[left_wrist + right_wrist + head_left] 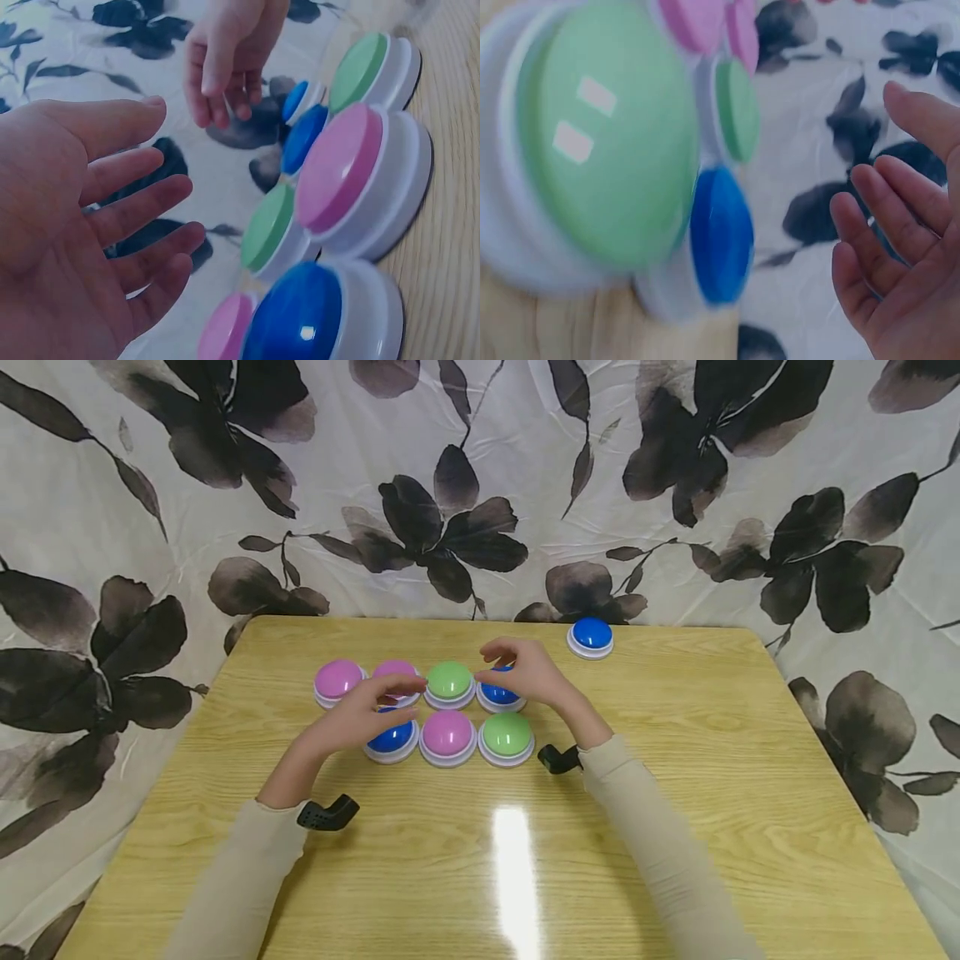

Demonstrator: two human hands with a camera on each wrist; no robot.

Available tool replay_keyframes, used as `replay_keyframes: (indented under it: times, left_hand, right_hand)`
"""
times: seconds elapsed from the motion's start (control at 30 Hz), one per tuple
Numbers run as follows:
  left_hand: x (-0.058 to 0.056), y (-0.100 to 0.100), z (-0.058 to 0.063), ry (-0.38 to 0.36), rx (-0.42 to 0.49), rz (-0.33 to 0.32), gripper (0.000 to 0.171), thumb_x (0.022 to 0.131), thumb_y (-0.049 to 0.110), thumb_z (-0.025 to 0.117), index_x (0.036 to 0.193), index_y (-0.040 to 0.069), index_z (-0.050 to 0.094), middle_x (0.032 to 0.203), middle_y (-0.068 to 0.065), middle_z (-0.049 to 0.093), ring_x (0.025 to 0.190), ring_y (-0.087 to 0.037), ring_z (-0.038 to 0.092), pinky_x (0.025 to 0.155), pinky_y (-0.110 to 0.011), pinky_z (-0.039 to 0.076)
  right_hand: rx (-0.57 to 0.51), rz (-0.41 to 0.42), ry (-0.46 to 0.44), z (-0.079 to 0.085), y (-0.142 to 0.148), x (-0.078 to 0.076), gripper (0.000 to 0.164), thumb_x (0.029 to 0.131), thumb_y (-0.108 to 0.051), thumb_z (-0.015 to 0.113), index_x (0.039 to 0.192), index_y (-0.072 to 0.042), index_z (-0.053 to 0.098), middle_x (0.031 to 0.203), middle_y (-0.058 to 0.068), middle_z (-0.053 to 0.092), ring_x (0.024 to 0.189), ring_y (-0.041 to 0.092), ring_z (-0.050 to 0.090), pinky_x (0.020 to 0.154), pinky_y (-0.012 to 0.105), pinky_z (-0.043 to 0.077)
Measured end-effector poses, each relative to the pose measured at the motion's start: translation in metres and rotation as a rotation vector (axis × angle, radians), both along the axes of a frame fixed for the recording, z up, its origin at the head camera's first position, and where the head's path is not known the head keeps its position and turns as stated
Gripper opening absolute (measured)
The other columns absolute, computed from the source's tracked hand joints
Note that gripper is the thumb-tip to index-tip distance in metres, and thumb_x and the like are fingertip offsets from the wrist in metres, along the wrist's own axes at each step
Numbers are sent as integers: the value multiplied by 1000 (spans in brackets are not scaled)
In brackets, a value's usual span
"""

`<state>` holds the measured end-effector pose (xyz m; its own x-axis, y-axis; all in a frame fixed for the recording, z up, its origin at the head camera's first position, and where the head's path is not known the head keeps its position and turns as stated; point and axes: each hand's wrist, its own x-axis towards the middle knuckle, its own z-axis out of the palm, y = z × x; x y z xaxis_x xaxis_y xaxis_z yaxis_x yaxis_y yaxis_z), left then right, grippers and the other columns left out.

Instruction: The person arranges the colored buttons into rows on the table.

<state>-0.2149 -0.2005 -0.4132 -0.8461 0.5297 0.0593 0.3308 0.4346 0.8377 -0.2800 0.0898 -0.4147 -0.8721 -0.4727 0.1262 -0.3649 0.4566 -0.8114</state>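
Note:
Dome-topped push buttons on white bases stand in two close rows. My left hand (pixel 367 714), fingers parted and relaxed, hovers over the left part, partly covering the front blue button (pixel 392 740) and a back pink button (pixel 394 670). Its palm (pixel 52 240) is bare in the left wrist view. My right hand (pixel 528 672) hovers over the back blue button (pixel 495 694), holding nothing, its loose fingers (pixel 892 217) spread in the right wrist view. Between the hands are a back green button (pixel 449 680), a front pink button (pixel 447 733) and a front green button (pixel 506 735).
A lone blue button (pixel 590 635) stands by the back edge of the wooden table (pixel 675 777). Another pink button (pixel 337 678) ends the back row at left. Behind the table hangs a white floral cloth (pixel 555 543). Each wrist wears a black device (pixel 328 814).

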Motion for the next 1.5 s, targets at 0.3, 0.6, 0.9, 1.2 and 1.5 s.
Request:
replay_keyframes:
  times: [0.3, 0.6, 0.9, 1.2, 1.5]
  left_hand:
    - [-12, 28, -10, 17, 22, -57, 41, 96, 18, 63, 134, 3, 55, 131, -17, 57, 122, -36, 50, 100, -51, 41]
    - [-15, 49, -18, -22, 45, -54, 41, 96, 16, 62, 134, 1, 54, 132, -15, 57, 122, -32, 51, 100, -46, 43]
    - [-12, 63, -21, -70, 73, -51, 41, 97, 19, 61, 134, 2, 54, 131, -15, 57, 123, -30, 51, 101, -45, 42]
    - [-18, 82, -22, -31, 88, -88, 37, 98, 12, 58, 132, -1, 55, 130, -17, 58, 120, -32, 53, 98, -42, 44]
    - [-25, 101, -22, -30, 82, -121, 39, 98, 18, 60, 133, 2, 55, 130, -14, 58, 120, -32, 53, 98, -40, 45]
  right_hand:
    - [33, -140, 18, -11, 40, -21, 38, 85, -22, 77, 115, -1, 67, 108, 12, 68, 95, 23, 62, 83, 36, 52]
    - [34, -235, 11, -23, 66, -36, 37, 87, -22, 75, 115, 0, 66, 113, 16, 66, 99, 27, 60, 86, 38, 50]
    - [14, -359, 2, -38, 98, -57, 48, 88, -26, 74, 123, 3, 61, 124, 21, 59, 115, 35, 53, 96, 45, 46]
    - [24, -566, 24, -45, 126, -68, 60, 84, -26, 77, 131, 4, 54, 133, 23, 49, 124, 39, 44, 105, 49, 37]
    - [-10, -645, -86, -69, 141, -77, 87, 81, -34, 80, 145, 2, 34, 145, 22, 39, 131, 37, 37, 109, 46, 33]
